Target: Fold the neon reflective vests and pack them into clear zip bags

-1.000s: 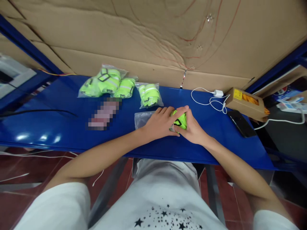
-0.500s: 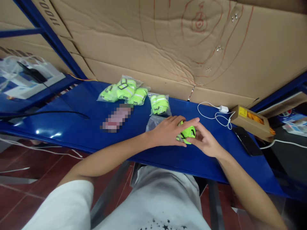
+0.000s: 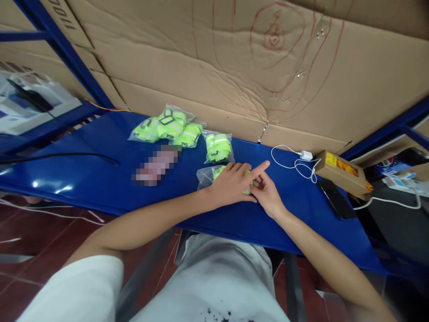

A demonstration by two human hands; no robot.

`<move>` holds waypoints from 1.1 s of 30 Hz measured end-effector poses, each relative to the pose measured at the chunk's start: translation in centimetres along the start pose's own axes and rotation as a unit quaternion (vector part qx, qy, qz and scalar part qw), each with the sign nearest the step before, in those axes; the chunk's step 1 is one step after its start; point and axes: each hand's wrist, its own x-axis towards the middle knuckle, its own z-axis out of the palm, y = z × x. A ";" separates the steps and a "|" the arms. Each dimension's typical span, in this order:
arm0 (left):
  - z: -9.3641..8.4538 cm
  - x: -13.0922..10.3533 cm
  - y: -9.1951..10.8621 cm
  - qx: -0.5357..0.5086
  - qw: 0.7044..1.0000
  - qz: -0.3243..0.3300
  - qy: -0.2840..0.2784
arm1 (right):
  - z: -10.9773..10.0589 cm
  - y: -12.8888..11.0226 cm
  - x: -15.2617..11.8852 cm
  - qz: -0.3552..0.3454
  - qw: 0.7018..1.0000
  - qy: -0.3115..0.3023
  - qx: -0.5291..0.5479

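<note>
My left hand point(image 3: 231, 184) lies over a clear plastic bag point(image 3: 203, 175) at the table's front middle, its index finger stretched to the right. Beneath its palm and fingers shows a neon-green rolled strap point(image 3: 218, 171), partly inside the bag. My right hand point(image 3: 268, 194) touches the right end of the strap with bent fingers, right beside my left hand. Just behind sits a bagged green strap point(image 3: 218, 147). Further left, several more bagged green straps point(image 3: 172, 124) lie in a heap.
On the blue table point(image 3: 281, 223), a blurred-out pink item point(image 3: 157, 165) lies left. To the right are a white cable with charger point(image 3: 305, 155), a black phone point(image 3: 336, 199) and a cardboard box point(image 3: 345, 174). A cardboard wall point(image 3: 167, 58) stands behind.
Both hands and the green strap have moved left, and more of the strap is now over or in the clear bag. The camera view has shifted slightly.
</note>
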 end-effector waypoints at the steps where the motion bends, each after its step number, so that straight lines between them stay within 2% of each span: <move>1: -0.2 0.0 0.0 0.000 1.000 -0.012 0.009 | -0.2 -0.1 0.0 -0.010 0.999 -0.015 -0.031; 5: -1.4 0.0 0.7 0.016 1.000 -0.020 0.013 | -0.7 -0.5 -0.8 -0.051 0.987 -0.093 -0.119; 9: -2.9 -0.3 2.5 0.013 0.997 0.063 -0.050 | -0.9 -0.3 -1.7 -0.098 0.957 -0.230 -0.145; 11: -3.8 -0.5 2.7 -0.057 0.990 0.109 -0.076 | -1.3 -0.4 -1.7 -0.118 0.943 -0.271 -0.151; 13: -4.9 -0.6 2.0 -0.179 0.970 0.141 -0.082 | -1.8 -0.9 -1.6 -0.131 0.938 -0.283 -0.153; 15: -6.1 -0.6 0.5 -0.299 0.943 0.130 -0.070 | -2.1 -1.5 -1.5 -0.158 0.936 -0.267 -0.166; 18: -7.1 -0.1 -2.4 -0.340 0.939 0.017 -0.038 | -2.0 -2.1 -1.5 -0.194 0.935 -0.221 -0.199; 20: -6.8 0.3 -4.3 -0.341 0.936 -0.042 -0.084 | -1.8 -2.1 -1.6 -0.194 0.940 -0.185 -0.211; 22: -6.0 0.6 -5.7 -0.388 0.904 -0.045 -0.173 | -1.8 -1.9 -1.5 -0.195 0.949 -0.133 -0.211; 24: -5.0 0.8 -6.6 -0.449 0.868 -0.047 -0.207 | -2.1 -1.7 -1.2 -0.215 0.948 -0.071 -0.222; 26: -4.2 1.0 -7.0 -0.509 0.840 -0.084 -0.169 | -2.6 -1.7 -0.8 -0.235 0.941 -0.014 -0.242; 28: -3.6 1.1 -7.2 -0.564 0.805 -0.123 -0.136 | -3.1 -1.7 -0.4 -0.222 0.945 0.024 -0.237; 30: -3.2 1.1 -7.4 -0.603 0.775 -0.150 -0.115 | -3.4 -1.6 -0.1 -0.185 0.959 0.034 -0.211; 33: -2.4 1.1 -7.6 -0.623 0.755 -0.184 -0.087 | -3.3 -1.1 0.2 -0.127 0.976 0.015 -0.176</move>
